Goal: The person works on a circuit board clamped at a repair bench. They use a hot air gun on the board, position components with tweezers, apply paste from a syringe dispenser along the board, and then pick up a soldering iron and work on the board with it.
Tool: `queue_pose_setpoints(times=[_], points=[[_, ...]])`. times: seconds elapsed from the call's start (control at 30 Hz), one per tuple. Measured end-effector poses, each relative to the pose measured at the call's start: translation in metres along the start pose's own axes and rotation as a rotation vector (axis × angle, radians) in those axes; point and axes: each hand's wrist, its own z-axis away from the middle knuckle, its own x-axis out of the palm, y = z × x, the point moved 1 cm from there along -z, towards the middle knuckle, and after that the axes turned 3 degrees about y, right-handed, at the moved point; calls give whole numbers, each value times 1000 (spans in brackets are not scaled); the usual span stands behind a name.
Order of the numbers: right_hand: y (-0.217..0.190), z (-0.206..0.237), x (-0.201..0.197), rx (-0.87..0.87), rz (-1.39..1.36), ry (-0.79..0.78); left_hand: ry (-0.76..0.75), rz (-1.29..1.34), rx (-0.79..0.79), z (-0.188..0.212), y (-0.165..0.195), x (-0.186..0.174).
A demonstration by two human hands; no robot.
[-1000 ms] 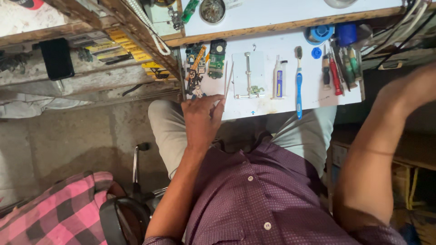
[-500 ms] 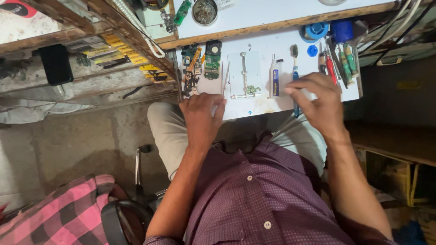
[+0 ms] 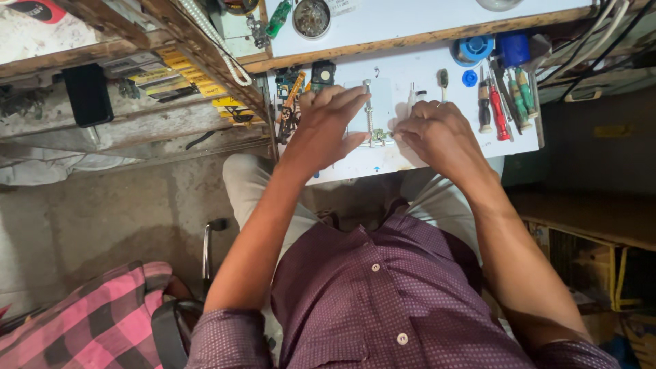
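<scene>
My left hand (image 3: 326, 126) lies flat with fingers spread on a pale rectangular plate (image 3: 378, 96), which sits in a metal holder (image 3: 370, 116) on the white work board (image 3: 410, 158). From the right, my right hand (image 3: 437, 133) reaches in. Its fingertips are pinched together at the near end of the holder. A brush (image 3: 443, 77) lies under this hand, with only its dark head showing. I cannot see what the fingertips grip.
Green circuit boards (image 3: 301, 89) lie at the board's left; several screwdrivers (image 3: 502, 109) and a blue tape roll (image 3: 475, 48) lie at its right. A round tin (image 3: 311, 17) sits on the white shelf behind. A wooden rack (image 3: 178, 75) stands left, and a pink checked cloth (image 3: 82, 314) lies low left.
My left hand slid from the board's near edge up onto the plate. My right hand came in from the far right, passed over the brush and closed at the holder.
</scene>
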Motion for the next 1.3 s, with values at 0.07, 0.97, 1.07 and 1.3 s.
queue_pose_setpoints(times=[0.07, 0.97, 1.07, 1.3], points=[[-1, 0, 0, 17, 7, -2, -20, 19, 13, -7, -2, -1], [1, 2, 0, 65, -8, -35, -129, -13, 28, -27, -8, -2], [2, -1, 3, 71, 10, -48, -145, -7, 23, -28, -9, -3], [6, -2, 11, 39, 20, -87, -150, 0, 28, -30, -8, -3]])
